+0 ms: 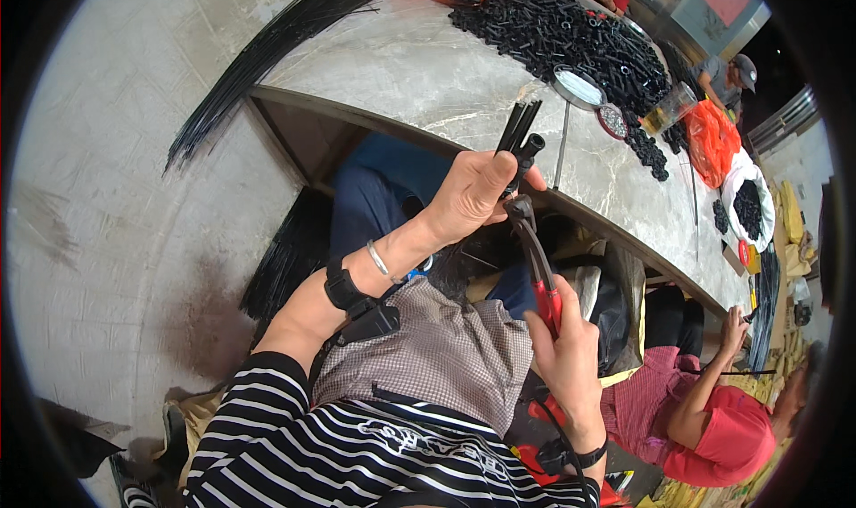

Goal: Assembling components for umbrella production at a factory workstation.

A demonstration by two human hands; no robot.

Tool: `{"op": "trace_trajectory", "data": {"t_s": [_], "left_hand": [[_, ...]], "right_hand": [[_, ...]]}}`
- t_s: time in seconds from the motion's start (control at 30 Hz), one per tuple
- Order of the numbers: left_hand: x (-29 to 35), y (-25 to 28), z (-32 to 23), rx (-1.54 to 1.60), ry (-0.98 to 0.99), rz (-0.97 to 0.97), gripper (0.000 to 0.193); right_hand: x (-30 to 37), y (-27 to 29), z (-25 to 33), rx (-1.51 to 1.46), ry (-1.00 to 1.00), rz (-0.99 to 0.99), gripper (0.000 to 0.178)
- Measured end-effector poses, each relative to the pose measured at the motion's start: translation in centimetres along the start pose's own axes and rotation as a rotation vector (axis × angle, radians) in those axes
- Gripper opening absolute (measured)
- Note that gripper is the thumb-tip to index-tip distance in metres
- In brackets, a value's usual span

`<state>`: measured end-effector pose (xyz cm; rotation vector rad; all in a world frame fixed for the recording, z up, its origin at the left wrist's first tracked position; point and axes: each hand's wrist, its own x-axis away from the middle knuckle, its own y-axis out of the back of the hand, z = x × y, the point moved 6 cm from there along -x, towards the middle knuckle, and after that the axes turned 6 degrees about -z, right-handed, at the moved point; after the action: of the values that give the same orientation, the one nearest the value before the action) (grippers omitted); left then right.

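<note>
My left hand (473, 191) is closed around a few thin black rods (514, 129) and a short black tubular piece (530, 149) with an open round end. Their ends point up and away from me, over the near edge of the table. In my right hand (571, 352) is a pair of pliers (538, 256) with red grips and dark metal jaws. The jaws are right below my left fingers, close to the lower part of the black piece. Whether they bite on it cannot be made out.
The grey stone-patterned table (401, 71) bears a large heap of black tubular parts (571, 40) and a bundle of long black rods (259, 66). To the right are an orange bag (713, 142) and a white sack (747, 196) of black parts. A co-worker in red (713, 428) sits at my right.
</note>
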<state>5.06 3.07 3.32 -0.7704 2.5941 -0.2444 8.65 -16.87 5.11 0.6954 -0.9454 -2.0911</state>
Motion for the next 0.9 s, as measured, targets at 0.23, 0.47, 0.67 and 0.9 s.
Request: {"op": "trace_trajectory", "data": {"t_s": [0.23, 0.47, 0.67, 0.9], "left_hand": [[0.2, -0.6, -0.5, -0.033, 0.023, -0.047, 0.080], [-0.7, -2.4, -0.4, -0.124, 0.033, -0.002, 0.085], [-0.8, -2.2, 1.1, -0.119, 0.117, -0.059, 0.085], [-2.4, -1.2, 2.5, -0.089, 0.139, -0.048, 0.083]], "right_hand": [[0.8, -1.1, -2.6, -0.791, -0.251, 0.343, 0.047], [0.3, -3.0, -3.7, -1.625, -0.298, 0.717, 0.038], [-1.1, -1.0, -4.3, -0.513, -0.107, 0.141, 0.029], [-1.9, -3.5, -5.1, -0.715, -0.244, 0.278, 0.050]]}}
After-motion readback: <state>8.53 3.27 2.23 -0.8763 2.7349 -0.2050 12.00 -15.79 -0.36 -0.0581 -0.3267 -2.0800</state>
